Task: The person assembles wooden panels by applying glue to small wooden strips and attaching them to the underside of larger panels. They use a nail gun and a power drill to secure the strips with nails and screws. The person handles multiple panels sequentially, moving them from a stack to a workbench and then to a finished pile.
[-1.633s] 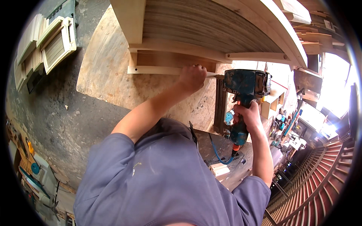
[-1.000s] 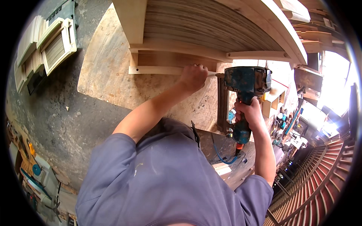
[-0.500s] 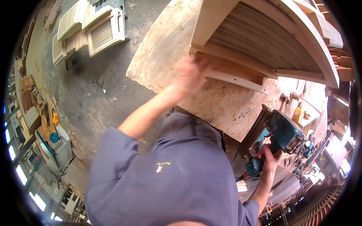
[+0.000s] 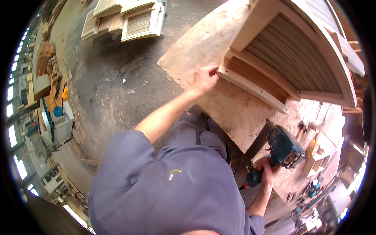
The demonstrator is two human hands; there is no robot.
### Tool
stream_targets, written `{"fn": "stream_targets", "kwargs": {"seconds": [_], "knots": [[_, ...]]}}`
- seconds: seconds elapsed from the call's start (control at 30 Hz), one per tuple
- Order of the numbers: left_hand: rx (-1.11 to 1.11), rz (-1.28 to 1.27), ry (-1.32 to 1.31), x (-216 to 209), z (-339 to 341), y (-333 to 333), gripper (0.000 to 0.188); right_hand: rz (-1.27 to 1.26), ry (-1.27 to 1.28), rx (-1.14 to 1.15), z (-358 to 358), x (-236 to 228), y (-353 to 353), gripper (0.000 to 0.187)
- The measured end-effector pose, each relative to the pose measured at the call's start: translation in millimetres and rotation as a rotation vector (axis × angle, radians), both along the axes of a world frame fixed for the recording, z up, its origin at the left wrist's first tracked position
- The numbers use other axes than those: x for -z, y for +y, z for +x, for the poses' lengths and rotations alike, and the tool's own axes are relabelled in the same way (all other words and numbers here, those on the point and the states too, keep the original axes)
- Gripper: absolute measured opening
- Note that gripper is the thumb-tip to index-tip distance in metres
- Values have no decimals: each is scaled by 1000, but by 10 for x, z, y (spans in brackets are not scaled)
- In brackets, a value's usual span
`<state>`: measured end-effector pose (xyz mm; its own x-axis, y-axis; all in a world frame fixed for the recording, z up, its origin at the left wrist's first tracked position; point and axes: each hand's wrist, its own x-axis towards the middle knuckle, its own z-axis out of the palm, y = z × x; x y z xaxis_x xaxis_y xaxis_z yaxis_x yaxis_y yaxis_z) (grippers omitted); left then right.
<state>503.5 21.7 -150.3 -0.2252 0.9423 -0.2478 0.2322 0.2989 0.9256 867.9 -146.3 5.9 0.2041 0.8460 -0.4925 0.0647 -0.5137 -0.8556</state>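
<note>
My left hand (image 4: 205,80) is at the near left corner of a pale wooden cabinet (image 4: 243,31) with a grained panel. Its fingers are curled, with thumb and fingertips pinching the end of the front wooden rail (image 4: 254,91). A dark slot-like gap runs between this rail and the panel frame. On the right, my right hand (image 4: 268,174) is wrapped round the handle of a teal and black nail gun (image 4: 285,147). The nail gun is held beside the workbench edge, apart from the cabinet, and my fingers partly hide its grip.
The cabinet rests on a worn wooden workbench (image 4: 188,51). Hammers (image 4: 301,129), a yellow bottle (image 4: 312,148) and a small wooden box (image 4: 316,163) lie at its right. Stacked panel doors (image 4: 141,25) stand beyond on the grey floor (image 4: 113,90). Machines and timber line the left side.
My left hand has gone from a blurred sweep over the cabinet's corner to a hold on the rail end. The nail gun stays in my right hand. The whole view has shifted.
</note>
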Motion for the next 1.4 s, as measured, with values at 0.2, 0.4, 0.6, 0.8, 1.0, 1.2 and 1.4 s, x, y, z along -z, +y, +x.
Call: {"fn": "stream_targets", "kwargs": {"seconds": [0.2, 0.4, 0.6, 0.8, 1.0, 1.2, 1.4], "knots": [[-167, 200, 125, 59, 308, -281, 44, -98, -391, -21, 2, 379, -275, 18], [27, 121, 154, -71, 194, -31, 26, -198, -726, 54, 38, 448, -582, 10], [78, -176, 111, -350, 159, 138, 31, 16, -1041, -93, -12, 221, -639, 11], [6, -108, 134, -147, 149, 140, 27, -12, -807, 4, 194, 8, -756, 21], [287, 173, 277, -289, 148, 141, 37, 207, -563, 8, 509, 10, -651, 18], [641, 357, 716, -377, 34, 463, 32, 276, -532, -162, 517, 19, -348, 22], [709, 328, 571, -247, -197, 591, 31, 145, -459, -252, 269, -160, -77, 7]]}}
